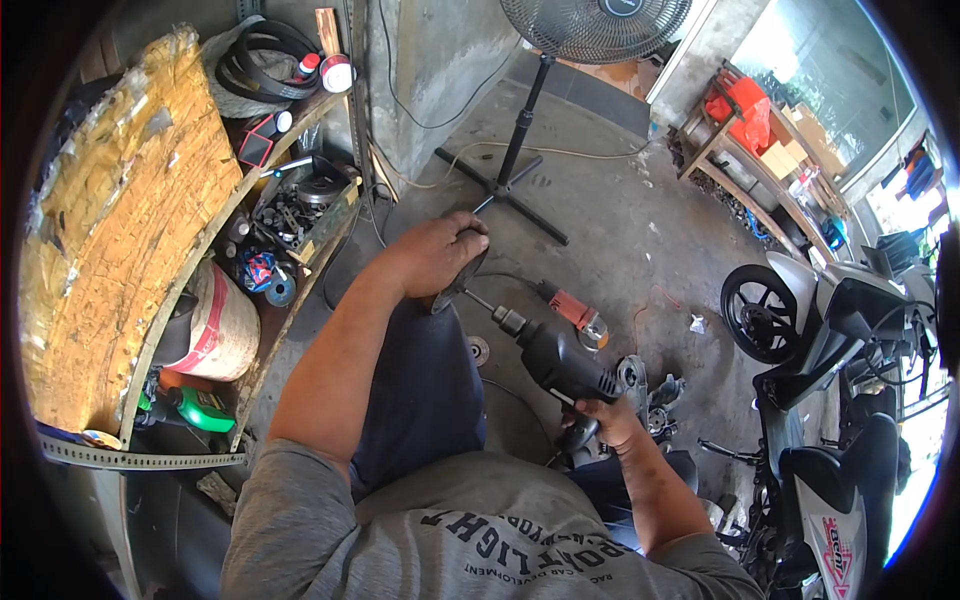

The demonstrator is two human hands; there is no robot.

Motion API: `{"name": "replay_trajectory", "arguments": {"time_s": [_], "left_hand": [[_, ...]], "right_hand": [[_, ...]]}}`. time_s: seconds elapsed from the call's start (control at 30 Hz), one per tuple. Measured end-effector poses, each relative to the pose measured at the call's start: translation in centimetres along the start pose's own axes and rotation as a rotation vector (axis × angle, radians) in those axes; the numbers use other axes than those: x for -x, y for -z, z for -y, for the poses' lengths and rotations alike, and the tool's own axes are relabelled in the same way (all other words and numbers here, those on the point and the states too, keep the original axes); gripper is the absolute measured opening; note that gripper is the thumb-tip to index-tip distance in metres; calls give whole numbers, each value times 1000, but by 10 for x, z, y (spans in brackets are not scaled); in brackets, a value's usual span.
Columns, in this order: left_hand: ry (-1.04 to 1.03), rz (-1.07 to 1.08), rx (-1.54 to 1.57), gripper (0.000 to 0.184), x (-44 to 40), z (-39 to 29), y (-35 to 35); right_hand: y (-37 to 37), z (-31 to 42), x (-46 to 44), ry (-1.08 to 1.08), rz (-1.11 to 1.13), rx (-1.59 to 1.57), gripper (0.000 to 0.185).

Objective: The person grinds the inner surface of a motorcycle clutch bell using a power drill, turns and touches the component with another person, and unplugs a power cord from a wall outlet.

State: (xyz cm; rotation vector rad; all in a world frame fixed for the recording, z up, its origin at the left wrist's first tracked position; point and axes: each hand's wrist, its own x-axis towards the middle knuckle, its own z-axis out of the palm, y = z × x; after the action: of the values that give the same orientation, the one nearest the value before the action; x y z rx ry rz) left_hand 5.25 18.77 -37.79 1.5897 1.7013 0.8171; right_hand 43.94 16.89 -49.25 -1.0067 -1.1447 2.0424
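My left hand (440,255) is closed on the rim of a dark round disc (463,278), held edge-on to me above my left knee. A thin metal shaft runs from the disc's face to the chuck of a black power drill (562,362). My right hand (606,418) grips the drill by its handle, near my right thigh; some of those fingers are hidden behind the handle. On the floor just beyond the drill lies a red angle grinder (573,308). Metal machine parts (658,400) lie on the floor to the right of the drill.
At the left, a shelf unit (185,290) holds black belts (265,60), a white bucket (222,322) and a green bottle (205,410). Ahead stands a black pedestal fan (520,125). A motorcycle (830,400) fills the right side, and a wooden rack (750,165) stands behind. Cords cross the floor.
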Motion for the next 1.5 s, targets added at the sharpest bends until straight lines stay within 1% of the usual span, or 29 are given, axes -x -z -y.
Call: {"name": "replay_trajectory", "arguments": {"time_s": [0.13,0.3,0.43,0.47,0.6,0.8,1.13,1.3,1.43,1.5], "left_hand": [[-21,-11,-32,39,1,8,-3],[-35,-11,31,39,-1,9,-3],[8,12,3,40,0,2,0],[3,13,2,40,-1,1,0],[5,28,-3,32,-2,5,1],[-17,14,-14,33,-1,8,3],[-22,36,12,33,-2,4,3],[-23,7,-21,33,-2,10,0],[-31,-1,-10,32,-3,8,-1],[-25,2,-13,32,-2,5,1]], "right_hand": [[-6,-1,0,12,22,-6,48],[-16,1,2,-16,72,-44,47],[0,2,-1,74,-42,169,45],[1,2,-1,78,-45,170,45],[2,2,-4,45,-76,7,42],[17,-15,-12,41,-11,-91,43],[6,2,-9,25,-6,-188,43],[-3,0,-6,65,-53,-124,42],[-12,8,0,68,4,75,42],[-4,4,-6,50,14,61,42]]}}
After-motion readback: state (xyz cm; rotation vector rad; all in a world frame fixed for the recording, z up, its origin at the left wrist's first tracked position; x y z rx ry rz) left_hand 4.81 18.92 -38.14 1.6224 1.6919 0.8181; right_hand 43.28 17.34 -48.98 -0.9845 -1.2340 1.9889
